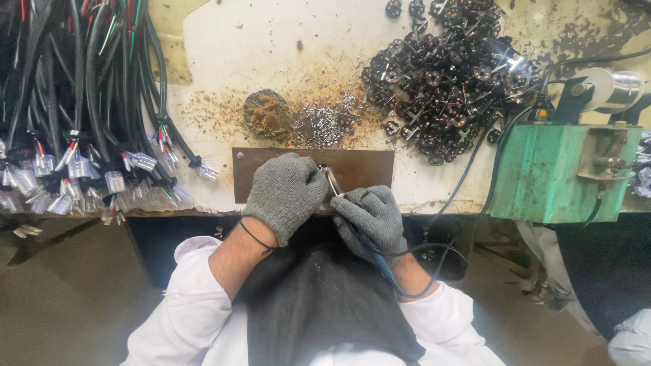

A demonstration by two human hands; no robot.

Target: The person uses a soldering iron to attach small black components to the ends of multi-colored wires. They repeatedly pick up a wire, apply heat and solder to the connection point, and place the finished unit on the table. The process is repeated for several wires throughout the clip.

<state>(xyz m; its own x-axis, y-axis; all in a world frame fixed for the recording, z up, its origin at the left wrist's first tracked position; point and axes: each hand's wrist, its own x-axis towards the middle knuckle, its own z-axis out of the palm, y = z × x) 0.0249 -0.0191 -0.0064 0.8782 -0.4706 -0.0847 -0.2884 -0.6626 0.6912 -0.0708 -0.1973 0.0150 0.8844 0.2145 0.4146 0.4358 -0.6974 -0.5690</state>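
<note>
Both hands wear grey knit gloves and meet at the near edge of the bench. Left hand (286,195) is curled, its fingertips pinching something small that the glove hides; I cannot tell what it is. Right hand (371,215) is closed around a soldering iron (333,181), whose metal tip slants up toward the left fingertips, while its blue handle and dark cord (434,254) run back under the wrist and loop over the lap.

Under the hands lies a brown rectangular plate (366,167) on the stained white bench top (271,47). Just beyond the plate sit a round, brown, crusted pad (266,114) and a scatter of small silvery metal bits (322,125), with brown dust around them. Further back and to the right, a big heap of dark round parts with thin pins (447,81) crowds the bench. A green metal box (542,173) stands at the right edge, with a spool of silvery wire (614,88) behind it. On the left, bundles of black cables ending in clear plastic connectors (74,169) hang over the bench edge, well apart from the hands.
</note>
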